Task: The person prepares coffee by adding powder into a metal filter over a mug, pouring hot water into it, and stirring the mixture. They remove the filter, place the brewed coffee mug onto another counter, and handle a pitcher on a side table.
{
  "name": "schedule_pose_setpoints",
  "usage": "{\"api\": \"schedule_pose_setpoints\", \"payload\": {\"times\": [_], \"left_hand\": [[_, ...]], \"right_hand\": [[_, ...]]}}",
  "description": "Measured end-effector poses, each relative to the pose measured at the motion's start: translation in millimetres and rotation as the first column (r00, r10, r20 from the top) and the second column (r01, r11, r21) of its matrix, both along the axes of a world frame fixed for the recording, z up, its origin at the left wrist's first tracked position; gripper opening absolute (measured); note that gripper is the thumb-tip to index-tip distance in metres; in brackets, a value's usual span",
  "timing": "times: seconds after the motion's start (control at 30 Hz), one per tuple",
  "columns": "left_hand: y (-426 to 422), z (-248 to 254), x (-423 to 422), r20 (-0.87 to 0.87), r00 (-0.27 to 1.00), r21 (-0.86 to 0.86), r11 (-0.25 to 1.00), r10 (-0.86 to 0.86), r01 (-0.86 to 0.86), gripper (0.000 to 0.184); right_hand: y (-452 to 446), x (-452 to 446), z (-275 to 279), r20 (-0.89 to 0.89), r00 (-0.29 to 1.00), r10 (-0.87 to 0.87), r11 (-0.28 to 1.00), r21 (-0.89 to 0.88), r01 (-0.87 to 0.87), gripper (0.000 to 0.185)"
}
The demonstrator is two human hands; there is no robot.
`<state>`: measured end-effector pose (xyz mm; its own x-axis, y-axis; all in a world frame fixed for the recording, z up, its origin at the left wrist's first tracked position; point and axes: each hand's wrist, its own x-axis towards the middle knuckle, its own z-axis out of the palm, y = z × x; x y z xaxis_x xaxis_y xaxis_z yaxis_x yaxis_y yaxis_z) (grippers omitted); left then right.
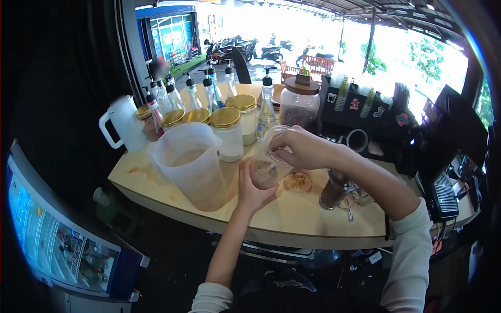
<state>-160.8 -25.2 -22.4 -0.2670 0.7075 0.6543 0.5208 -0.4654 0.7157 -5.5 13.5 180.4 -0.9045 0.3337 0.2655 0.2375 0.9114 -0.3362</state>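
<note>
Near the middle of the counter, my left hand (252, 189) is wrapped round the lower part of a clear jar (265, 175), which leans to the right and has some pale contents. My right hand (296, 146) is at the jar's mouth, its fingers bent together at the opening; what they hold, if anything, is hidden. Just right of the jar lies a small round dish (298, 181) with brown bits in it. Farther right stands a glass mug (332, 192) of dark brown contents, with a spoon (350, 215) beside it.
A large translucent pitcher (190, 169) stands left of my hands on the wooden counter (156, 190). Behind are gold-lidded jars (229, 138), several pump bottles (193, 96), a white jug (125, 128) and a wooden-lidded jar (300, 107). Black equipment (443, 141) stands at the right.
</note>
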Motion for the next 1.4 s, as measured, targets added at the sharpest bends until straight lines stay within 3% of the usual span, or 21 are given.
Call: {"api": "schedule_pose_setpoints", "payload": {"times": [0.03,0.1,0.13,0.2,0.23,0.27,0.3,0.37,0.43,0.47,0.5,0.57,0.67,0.73,1.07,1.23,1.33,1.4], "left_hand": [[-0.7,2.2,0.1,-0.045,0.999,0.057,0.998,0.005,-0.002,0.099],[-3.0,6.3,-0.1,-0.054,0.998,0.076,0.997,-0.010,0.014,0.098],[-3.3,7.2,0.0,-0.066,0.997,0.096,0.995,-0.030,0.037,0.098],[-2.7,6.5,0.4,-0.058,0.997,0.073,0.996,-0.040,0.045,0.098],[-2.2,6.4,0.2,-0.049,0.997,0.053,0.997,-0.052,0.055,0.098],[-1.9,7.6,0.2,-0.054,0.997,0.051,0.997,-0.053,0.055,0.098],[-2.0,8.9,0.9,-0.072,0.996,0.063,0.996,-0.053,0.058,0.097],[-2.6,10.9,2.5,-0.091,0.994,0.069,0.996,-0.058,0.064,0.097],[-2.8,11.8,2.7,-0.117,0.992,0.069,0.996,-0.041,0.049,0.097],[-3.1,12.2,3.0,-0.117,0.992,0.064,0.997,-0.042,0.049,0.097],[-3.1,12.3,3.0,-0.111,0.993,0.061,0.997,-0.045,0.052,0.097],[-2.5,10.7,4.5,-0.105,0.993,0.050,0.997,-0.054,0.059,0.097],[-1.4,9.4,4.5,-0.126,0.992,0.071,0.997,-0.032,0.042,0.098],[-2.5,10.5,5.6,-0.109,0.993,0.067,0.997,-0.034,0.042,0.098],[-2.2,6.7,8.0,-0.108,0.994,0.068,0.997,-0.031,0.038,0.099],[-3.8,6.6,9.7,-0.093,0.995,0.063,0.997,-0.028,0.034,0.099],[-3.5,5.3,10.1,-0.084,0.996,0.064,0.997,-0.033,0.038,0.100],[-3.4,4.1,9.5,-0.088,0.996,0.066,0.997,-0.030,0.035,0.100]], "right_hand": [[8.0,-4.9,-3.6,0.003,1.000,0.006,1.000,-0.002,-0.006,0.018],[20.8,-15.5,-11.4,0.217,0.976,0.020,1.000,0.010,-0.022,0.019],[20.4,-18.9,-11.2,0.217,0.976,0.022,1.000,0.009,-0.025,0.019],[16.9,-27.1,-9.7,0.643,0.754,-0.139,0.977,0.212,-0.001,0.019],[38.2,-26.9,-36.5,0.640,0.756,-0.137,0.978,0.210,-0.001,0.019],[75.4,-25.7,-83.7,0.626,0.779,-0.039,0.917,0.332,-0.221,0.022],[73.6,-21.0,-88.0,0.561,0.827,0.028,0.813,0.468,-0.346,0.019],[69.9,-11.6,-96.7,0.386,0.910,0.152,0.479,0.777,-0.410,0.013],[62.1,-13.2,-89.2,0.522,0.848,0.092,0.299,0.798,-0.524,0.014],[61.6,-14.1,-89.3,0.521,0.848,0.093,0.303,0.797,-0.523,0.014],[63.0,-14.4,-90.9,0.456,0.879,0.139,0.613,0.657,-0.438,0.016],[67.0,-11.7,-93.9,0.377,0.913,0.155,0.852,0.417,-0.317,0.018],[69.5,-9.7,-93.0,0.426,0.880,0.209,0.879,0.314,-0.360,0.033],[49.2,-10.6,-70.2,0.514,0.857,0.046,0.973,0.172,-0.155,0.030],[39.7,-2.4,-55.0,0.489,0.872,-0.019,0.991,0.125,-0.048,0.023],[29.4,5.9,-44.8,0.276,0.961,0.026,0.993,-0.117,0.007,0.020],[17.2,5.7,-21.0,0.396,0.916,-0.070,0.994,-0.049,0.098,0.021],[19.2,10.9,-21.5,0.302,0.953,-0.036,0.993,-0.095,0.068,0.019]]}}
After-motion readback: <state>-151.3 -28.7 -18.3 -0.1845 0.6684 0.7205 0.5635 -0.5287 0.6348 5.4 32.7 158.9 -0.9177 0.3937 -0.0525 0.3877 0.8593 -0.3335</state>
